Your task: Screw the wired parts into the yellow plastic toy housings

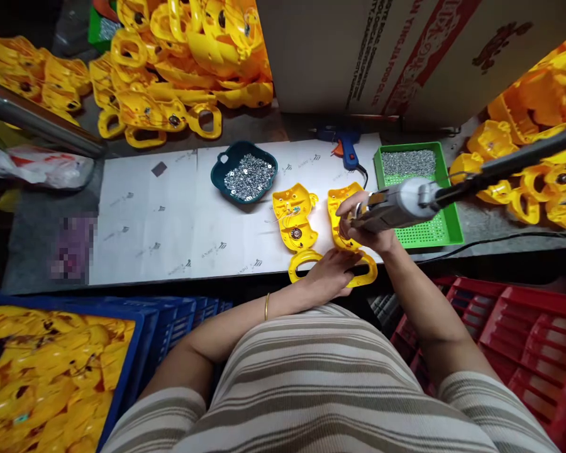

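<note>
My right hand is wrapped round a grey power screwdriver, its tip over the right-hand yellow plastic shell. My left hand lies closed on the lower part of that shell, by its loop-shaped handle; the palm side is hidden. Just left lies a second yellow shell, open side up, with thin wires and a round dark part inside. Its own loop handle reaches the table's front edge. The screwdriver's bit and the spot under it are hidden by my fingers.
Behind the shells are a dark teal bowl of small metal pieces and a blue glue gun. A green basket holds screws. A large carton and piled yellow shells stand behind; blue and red crates flank me.
</note>
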The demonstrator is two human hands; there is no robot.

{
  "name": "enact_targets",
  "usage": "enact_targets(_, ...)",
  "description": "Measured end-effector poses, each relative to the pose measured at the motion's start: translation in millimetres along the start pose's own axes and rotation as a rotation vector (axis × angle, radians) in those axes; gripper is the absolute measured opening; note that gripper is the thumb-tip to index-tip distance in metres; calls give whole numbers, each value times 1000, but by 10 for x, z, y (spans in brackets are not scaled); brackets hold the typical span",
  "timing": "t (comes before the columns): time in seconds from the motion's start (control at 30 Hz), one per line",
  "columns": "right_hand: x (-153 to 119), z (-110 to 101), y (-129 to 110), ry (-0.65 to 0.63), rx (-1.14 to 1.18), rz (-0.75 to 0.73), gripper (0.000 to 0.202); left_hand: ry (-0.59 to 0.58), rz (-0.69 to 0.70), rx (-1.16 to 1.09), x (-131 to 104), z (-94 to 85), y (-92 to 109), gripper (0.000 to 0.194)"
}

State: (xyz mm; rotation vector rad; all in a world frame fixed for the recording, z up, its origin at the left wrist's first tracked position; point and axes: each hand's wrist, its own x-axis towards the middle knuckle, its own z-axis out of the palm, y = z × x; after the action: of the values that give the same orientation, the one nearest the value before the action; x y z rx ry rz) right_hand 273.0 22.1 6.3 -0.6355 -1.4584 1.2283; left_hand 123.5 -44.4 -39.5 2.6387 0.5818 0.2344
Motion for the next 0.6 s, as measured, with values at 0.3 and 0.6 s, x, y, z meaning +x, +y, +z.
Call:
enact_targets(0.3,-133,-96,-439,247,131,-265,26,390,-19,155,-268,-173,-122,33)
enact_targets(0.6,-292,-99,-386,376,111,-243,24,339,-317,138,-570,-279,-727,90)
